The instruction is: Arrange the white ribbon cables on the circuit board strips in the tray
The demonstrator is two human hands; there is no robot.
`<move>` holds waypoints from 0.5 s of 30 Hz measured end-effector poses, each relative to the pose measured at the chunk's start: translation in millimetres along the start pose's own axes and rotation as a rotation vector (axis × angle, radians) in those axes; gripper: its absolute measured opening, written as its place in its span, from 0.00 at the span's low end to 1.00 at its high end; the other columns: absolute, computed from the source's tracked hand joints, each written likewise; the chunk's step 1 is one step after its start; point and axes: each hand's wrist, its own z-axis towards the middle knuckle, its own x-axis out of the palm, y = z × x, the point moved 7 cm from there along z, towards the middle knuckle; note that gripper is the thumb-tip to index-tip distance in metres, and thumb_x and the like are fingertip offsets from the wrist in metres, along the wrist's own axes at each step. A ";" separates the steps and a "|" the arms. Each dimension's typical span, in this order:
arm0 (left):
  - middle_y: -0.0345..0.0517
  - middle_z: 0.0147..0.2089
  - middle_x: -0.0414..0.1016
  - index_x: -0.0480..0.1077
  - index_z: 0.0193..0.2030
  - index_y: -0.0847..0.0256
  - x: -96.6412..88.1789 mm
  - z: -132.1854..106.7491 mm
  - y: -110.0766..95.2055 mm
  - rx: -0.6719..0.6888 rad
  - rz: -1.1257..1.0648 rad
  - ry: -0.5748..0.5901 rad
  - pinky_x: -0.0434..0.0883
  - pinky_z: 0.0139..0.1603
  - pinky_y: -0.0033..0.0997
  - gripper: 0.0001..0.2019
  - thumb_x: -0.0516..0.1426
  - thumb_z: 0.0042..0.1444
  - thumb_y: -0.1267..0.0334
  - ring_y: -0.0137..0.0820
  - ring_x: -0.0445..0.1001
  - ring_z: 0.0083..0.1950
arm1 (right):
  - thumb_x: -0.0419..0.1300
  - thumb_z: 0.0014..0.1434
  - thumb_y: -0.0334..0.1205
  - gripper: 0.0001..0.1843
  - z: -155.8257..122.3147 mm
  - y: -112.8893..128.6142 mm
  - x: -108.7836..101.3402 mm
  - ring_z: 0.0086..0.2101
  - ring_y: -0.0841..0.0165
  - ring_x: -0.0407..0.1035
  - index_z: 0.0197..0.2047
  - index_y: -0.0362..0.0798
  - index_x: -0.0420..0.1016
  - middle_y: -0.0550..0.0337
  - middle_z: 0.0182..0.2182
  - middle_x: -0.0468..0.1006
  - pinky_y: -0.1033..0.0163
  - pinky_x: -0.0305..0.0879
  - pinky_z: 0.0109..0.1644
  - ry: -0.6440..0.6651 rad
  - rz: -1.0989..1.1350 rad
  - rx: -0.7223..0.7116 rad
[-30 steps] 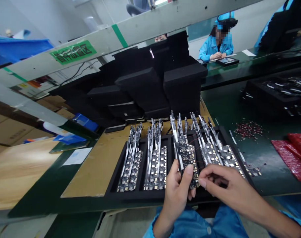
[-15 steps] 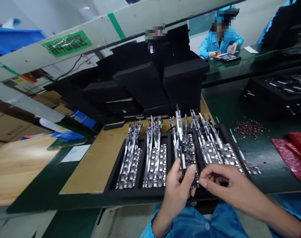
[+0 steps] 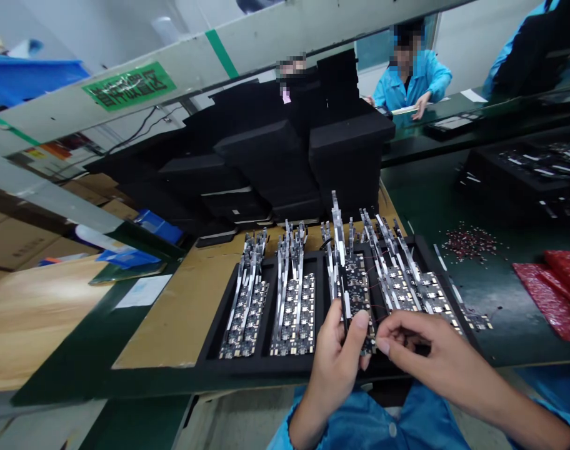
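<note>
My left hand (image 3: 337,359) grips a dark circuit board (image 3: 357,294) with a long white strip, held upright over a black foam tray (image 3: 210,350). Thumb and fingers are wrapped round the board's lower end. My right hand (image 3: 420,350) is curled beside it, fingertips pinched at the board's lower right corner; what they pinch is too small to make out. The tray holds several rows of similar boards (image 3: 294,306) with white strips sticking up.
Stacks of black foam trays (image 3: 275,162) stand behind the tray on a brown cardboard sheet (image 3: 182,312). Small red parts (image 3: 470,242) and red bags (image 3: 554,287) lie on the green bench at right. A person in blue (image 3: 414,78) works at a far bench.
The held board has risen slightly and tilted more upright. Both hands stay in the same place. The far person has moved an arm.
</note>
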 end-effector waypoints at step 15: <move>0.52 0.50 0.73 0.66 0.57 0.53 2.4 -0.4 -7.5 -0.058 -0.018 0.051 0.73 0.49 0.39 0.19 0.60 0.60 0.57 0.51 0.72 0.53 | 0.79 0.54 0.55 0.09 -0.9 -10.7 7.6 0.29 0.55 0.77 0.35 0.64 0.89 0.54 0.28 0.83 0.54 0.74 0.31 0.085 0.230 0.101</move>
